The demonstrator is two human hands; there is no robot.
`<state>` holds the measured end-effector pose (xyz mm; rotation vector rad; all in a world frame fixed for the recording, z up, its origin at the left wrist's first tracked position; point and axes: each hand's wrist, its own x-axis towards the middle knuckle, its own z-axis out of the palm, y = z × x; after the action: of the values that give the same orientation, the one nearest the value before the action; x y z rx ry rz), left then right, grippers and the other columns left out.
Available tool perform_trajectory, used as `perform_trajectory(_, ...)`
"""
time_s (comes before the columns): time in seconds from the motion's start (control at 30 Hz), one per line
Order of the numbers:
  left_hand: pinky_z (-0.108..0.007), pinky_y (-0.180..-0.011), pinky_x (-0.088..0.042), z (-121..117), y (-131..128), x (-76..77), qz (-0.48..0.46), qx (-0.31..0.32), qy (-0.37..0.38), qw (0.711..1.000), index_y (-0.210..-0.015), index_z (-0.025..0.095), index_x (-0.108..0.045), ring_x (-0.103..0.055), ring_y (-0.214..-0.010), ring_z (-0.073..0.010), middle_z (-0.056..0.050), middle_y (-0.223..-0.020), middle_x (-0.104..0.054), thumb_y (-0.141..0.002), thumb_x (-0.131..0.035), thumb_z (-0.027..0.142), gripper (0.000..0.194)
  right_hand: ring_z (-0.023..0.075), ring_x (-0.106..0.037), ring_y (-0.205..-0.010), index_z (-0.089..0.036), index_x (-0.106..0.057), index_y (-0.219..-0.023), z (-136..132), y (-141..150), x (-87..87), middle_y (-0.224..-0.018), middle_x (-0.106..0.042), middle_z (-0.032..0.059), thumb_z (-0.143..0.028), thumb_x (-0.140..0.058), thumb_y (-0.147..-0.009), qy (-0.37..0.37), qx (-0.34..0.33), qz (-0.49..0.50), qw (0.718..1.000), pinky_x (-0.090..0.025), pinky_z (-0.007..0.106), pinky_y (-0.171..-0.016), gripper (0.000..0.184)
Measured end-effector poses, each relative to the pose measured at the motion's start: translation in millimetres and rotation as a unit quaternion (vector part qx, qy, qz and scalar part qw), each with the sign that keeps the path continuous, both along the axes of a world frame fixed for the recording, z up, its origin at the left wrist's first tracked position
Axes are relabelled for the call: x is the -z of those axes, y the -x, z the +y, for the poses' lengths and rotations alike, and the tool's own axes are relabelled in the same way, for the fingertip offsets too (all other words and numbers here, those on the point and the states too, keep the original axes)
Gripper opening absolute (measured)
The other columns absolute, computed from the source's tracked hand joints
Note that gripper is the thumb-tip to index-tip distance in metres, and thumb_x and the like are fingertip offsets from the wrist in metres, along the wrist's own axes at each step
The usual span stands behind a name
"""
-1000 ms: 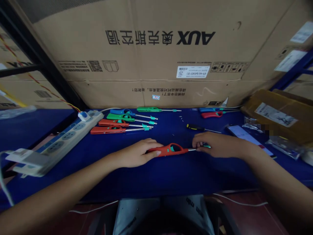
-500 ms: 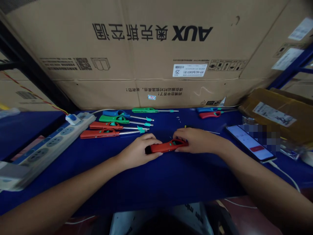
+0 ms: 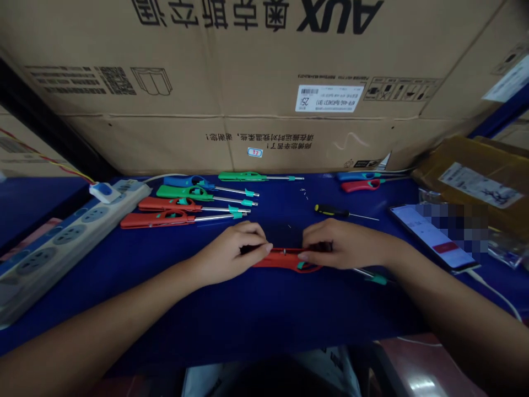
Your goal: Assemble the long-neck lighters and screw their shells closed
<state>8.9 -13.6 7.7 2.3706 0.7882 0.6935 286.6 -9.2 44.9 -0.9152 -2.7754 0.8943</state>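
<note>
Both my hands grip a red long-nosed lighter that lies on the blue table. My left hand is closed around its handle end. My right hand is closed over the middle of the red body, near its teal trigger. The lighter's metal rod with a teal tip sticks out to the right under my right wrist. A small black-and-yellow screwdriver lies just beyond my right hand.
Several red, green and blue lighters lie in a row at the back left, two more at the back right. A white power strip runs along the left. A phone lies on the right. A big cardboard box walls off the back.
The lighter has been turned over between my hands: its trigger now faces toward me. My right hand went from the rod's tip to the red body. The view tilted downward.
</note>
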Motion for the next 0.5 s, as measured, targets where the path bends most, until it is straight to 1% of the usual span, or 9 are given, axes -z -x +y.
perform_trajectory(0.03,-0.028,-0.081,-0.053,1.5,-0.1,1.4,-0.003,-0.022,-0.016,1.000,-0.096,0.018,-0.076,-0.066,-0.087,-0.0146,-0.005,-0.094,-0.066,-0.102,-0.051,0.026,0.027,0.0139,-0.060,-0.075,-0.017,-0.069,-0.088,1.7,-0.9,1.0,-0.083,-0.064,0.0027,-0.045,-0.051,-0.101,-0.040,0.012,-0.001,0.999,-0.043,0.027,-0.070,0.036)
perform_trajectory(0.1,-0.031,-0.087,-0.053,2.8,0.4,3.0,0.000,-0.042,-0.047,0.998,-0.112,0.019,-0.073,-0.066,-0.096,-0.0166,-0.007,-0.106,-0.064,-0.101,-0.053,0.029,0.025,0.0175,-0.062,-0.088,-0.019,-0.070,-0.101,3.8,-2.7,2.1,-0.096,-0.066,0.0049,-0.046,-0.055,-0.099,-0.105,0.040,-0.004,0.994,-0.044,0.030,-0.078,0.031)
perform_trajectory(0.17,-0.035,-0.092,-0.053,2.0,1.8,2.3,0.010,-0.040,-0.088,0.995,-0.123,0.019,-0.069,-0.064,-0.103,-0.0194,-0.009,-0.113,-0.063,-0.096,-0.062,0.035,0.032,0.0193,-0.062,-0.095,-0.021,-0.068,-0.106,3.7,-3.7,1.8,-0.102,-0.066,0.0053,-0.050,-0.061,-0.095,-0.132,0.048,0.010,0.990,-0.044,0.031,-0.084,0.032)
perform_trajectory(0.2,-0.037,-0.094,-0.052,1.2,2.6,1.4,0.024,-0.033,-0.108,0.993,-0.123,0.019,-0.069,-0.063,-0.104,-0.0209,-0.009,-0.114,-0.063,-0.092,-0.067,0.038,0.036,0.0191,-0.061,-0.094,-0.021,-0.068,-0.105,2.9,-3.7,1.1,-0.103,-0.065,0.0047,-0.052,-0.065,-0.092,-0.128,0.044,0.014,0.991,-0.044,0.031,-0.084,0.034)
perform_trajectory(0.27,-0.040,-0.095,-0.051,0.0,3.9,-0.4,0.057,-0.021,-0.138,0.988,-0.119,0.020,-0.070,-0.062,-0.103,-0.0226,-0.008,-0.111,-0.065,-0.086,-0.074,0.041,0.039,0.0172,-0.060,-0.086,-0.022,-0.066,-0.101,0.2,-2.7,-0.6,-0.098,-0.064,0.0022,-0.056,-0.071,-0.086,-0.103,0.036,0.002,0.994,-0.043,0.029,-0.076,0.038)
perform_trajectory(0.33,-0.039,-0.093,-0.051,-0.1,4.3,-0.8,0.075,-0.013,-0.145,0.986,-0.118,0.021,-0.069,-0.063,-0.099,-0.0219,-0.006,-0.108,-0.067,-0.088,-0.072,0.037,0.034,0.0151,-0.057,-0.077,-0.022,-0.064,-0.099,-2.6,-1.0,-2.0,-0.093,-0.062,-0.0001,-0.056,-0.075,-0.082,-0.075,0.039,-0.025,0.996,-0.041,0.027,-0.067,0.040)
perform_trajectory(0.4,-0.036,-0.090,-0.052,0.7,3.9,0.7,0.061,-0.011,-0.143,0.988,-0.118,0.021,-0.068,-0.063,-0.098,-0.0203,-0.006,-0.107,-0.067,-0.091,-0.069,0.030,0.028,0.0139,-0.055,-0.073,-0.022,-0.061,-0.100,-4.3,0.4,-2.8,-0.091,-0.061,-0.0012,-0.052,-0.076,-0.082,-0.058,0.051,-0.038,0.996,-0.038,0.026,-0.062,0.038)
perform_trajectory(0.5,-0.035,-0.091,-0.051,1.3,3.0,3.5,0.026,-0.020,-0.156,0.987,-0.119,0.022,-0.067,-0.062,-0.100,-0.0191,-0.005,-0.109,-0.067,-0.092,-0.068,0.022,0.027,0.0137,-0.056,-0.073,-0.023,-0.058,-0.106,-4.5,0.7,-2.8,-0.092,-0.062,-0.0014,-0.041,-0.075,-0.083,-0.070,0.073,-0.035,0.994,-0.037,0.026,-0.062,0.034)
